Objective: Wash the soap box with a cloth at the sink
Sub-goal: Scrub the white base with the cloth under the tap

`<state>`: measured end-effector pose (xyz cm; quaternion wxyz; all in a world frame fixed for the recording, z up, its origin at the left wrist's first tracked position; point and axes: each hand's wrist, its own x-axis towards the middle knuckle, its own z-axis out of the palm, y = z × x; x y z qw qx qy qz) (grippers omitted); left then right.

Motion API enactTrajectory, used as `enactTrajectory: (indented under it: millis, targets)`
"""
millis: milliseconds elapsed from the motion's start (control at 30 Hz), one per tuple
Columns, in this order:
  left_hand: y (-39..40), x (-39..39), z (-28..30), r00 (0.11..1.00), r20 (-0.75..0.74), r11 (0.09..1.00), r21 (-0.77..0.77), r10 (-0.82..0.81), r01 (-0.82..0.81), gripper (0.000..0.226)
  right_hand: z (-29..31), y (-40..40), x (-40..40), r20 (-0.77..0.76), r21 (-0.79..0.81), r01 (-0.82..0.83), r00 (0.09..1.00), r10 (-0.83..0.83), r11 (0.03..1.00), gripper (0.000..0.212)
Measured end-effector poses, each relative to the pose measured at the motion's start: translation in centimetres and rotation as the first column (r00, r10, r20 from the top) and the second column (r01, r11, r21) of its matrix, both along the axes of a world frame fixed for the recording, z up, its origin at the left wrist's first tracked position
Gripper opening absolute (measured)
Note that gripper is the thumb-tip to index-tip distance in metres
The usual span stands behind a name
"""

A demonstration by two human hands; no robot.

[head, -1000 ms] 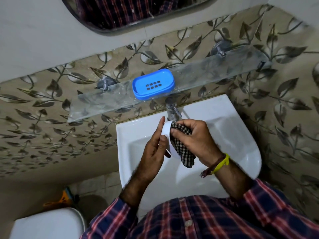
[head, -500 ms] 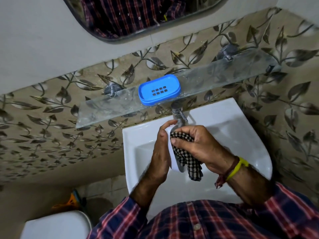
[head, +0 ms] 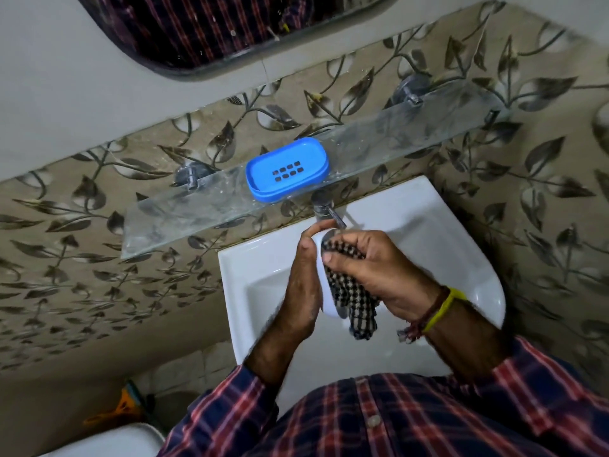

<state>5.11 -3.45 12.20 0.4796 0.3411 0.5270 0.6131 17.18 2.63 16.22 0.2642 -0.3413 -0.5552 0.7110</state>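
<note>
White soap box (head: 324, 275): a pale curved shell at centre frame, standing on edge over the basin, clasped between both hands.
Left hand (head: 301, 285): palm and fingers wrapped against the box's outer side.
Right hand (head: 372, 268): closed around the checked cloth (head: 354, 298), pressing it into the box; one end hangs loose below.
Sink (head: 461, 258): white, beneath the hands.
Tap (head: 324, 207): just above them.
Blue tray (head: 287, 169): on the glass shelf (head: 197, 209), upper centre.

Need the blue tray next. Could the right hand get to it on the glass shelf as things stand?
Probably not yet: the right hand is full, pressing the checked cloth into the white soap box. The blue tray itself sits uncovered on the shelf, nothing blocking it.
</note>
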Motion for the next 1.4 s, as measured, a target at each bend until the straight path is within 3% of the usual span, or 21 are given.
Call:
enactTrajectory:
  millis: [133,233,300,433,600,667,767,800,967,1133,1267,1333,1400]
  targets:
    - [0.4,-1.0,0.4,0.999,-0.031,1.0,0.003,0.021,-0.021,0.05,-0.6,-0.9,0.4,0.132,0.076,-0.193,0.974,0.182,0.978,0.008]
    - [0.2,-0.1,-0.1,0.997,-0.047,0.998,-0.01,-0.057,0.056,0.052,-0.2,-0.2,0.3,-0.001,0.024,0.012,1.0,-0.012,1.0,0.01]
    - [0.4,0.3,0.0,0.997,-0.041,0.998,-0.02,-0.059,0.058,0.056,-0.1,0.0,0.3,-0.048,0.045,0.05,0.998,-0.047,0.998,0.013]
    - [1.0,-1.0,1.0,0.996,-0.085,1.0,0.015,-0.008,0.01,0.056,-0.5,-1.1,0.9,0.11,0.148,-0.187,0.979,0.172,0.971,0.006]
    - [0.6,0.3,0.8,0.995,-0.072,0.998,-0.031,-0.063,0.061,0.054,0.2,-0.3,0.7,-0.014,0.107,0.071,0.997,-0.069,0.992,0.012]
    - [0.6,0.4,1.0,0.999,-0.031,0.999,-0.032,-0.035,0.034,0.051,0.2,-0.6,0.8,0.035,0.173,-0.017,0.999,0.011,0.985,0.01]
    - [0.8,-0.5,1.6,0.991,-0.131,0.999,-0.032,0.025,-0.03,0.052,-0.2,-1.7,1.6,0.199,0.221,-0.253,0.957,0.21,0.942,0.009]
    - [0.8,-0.5,1.6,0.985,-0.171,0.999,-0.037,0.034,-0.04,0.052,-0.2,-1.9,1.7,0.206,0.217,-0.266,0.953,0.223,0.939,0.01]
    - [0.6,0.1,2.2,0.998,-0.056,0.994,-0.112,-0.005,-0.001,0.049,0.4,-1.6,0.8,0.035,0.225,-0.025,0.999,0.018,0.974,0.012]
    - [1.0,-1.3,2.9,0.973,-0.209,0.993,-0.043,0.094,-0.105,0.053,0.0,-3.3,1.2,0.205,0.347,-0.283,0.953,0.222,0.894,0.012]
    - [1.0,-0.5,3.6,0.989,-0.075,0.979,-0.152,0.128,-0.139,0.053,-0.4,-3.9,0.8,0.3,0.513,-0.19,0.953,0.032,0.837,0.019]
    - [0.9,-0.7,3.5,0.992,-0.066,0.98,-0.164,0.107,-0.116,0.053,-0.2,-3.9,1.0,0.24,0.477,-0.107,0.971,-0.012,0.872,0.02]
    - [0.2,-1.0,3.2,0.987,-0.154,0.998,-0.034,0.046,-0.051,0.051,0.2,-3.3,1.4,0.149,0.363,0.014,0.986,-0.073,0.932,0.018]
